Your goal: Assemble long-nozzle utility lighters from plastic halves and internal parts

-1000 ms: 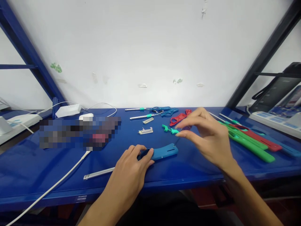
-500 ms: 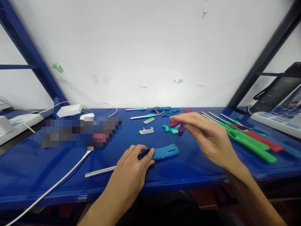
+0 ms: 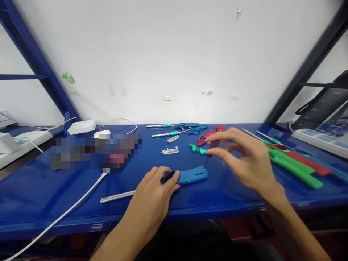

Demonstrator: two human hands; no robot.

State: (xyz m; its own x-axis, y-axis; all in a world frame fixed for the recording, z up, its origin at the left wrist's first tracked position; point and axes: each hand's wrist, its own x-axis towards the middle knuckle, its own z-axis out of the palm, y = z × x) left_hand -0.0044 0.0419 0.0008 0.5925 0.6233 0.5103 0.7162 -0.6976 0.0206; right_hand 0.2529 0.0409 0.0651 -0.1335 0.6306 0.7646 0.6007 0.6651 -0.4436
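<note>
My left hand presses down on the near end of a blue plastic handle shell lying on the blue bench, fingers curled over its dark end. My right hand hovers just right of the shell and pinches a small screwdriver with a dark red grip. Its thin tip points down at the shell's far end. A small teal plastic piece lies just behind the screwdriver.
Red and blue plastic parts, metal rods and small metal clips lie at the back. Green and red long lighters lie at right. A metal strip and white cable lie at left.
My right hand has turned the screwdriver between its fingers while staying over the shell's far end. My left hand has stayed on the shell.
</note>
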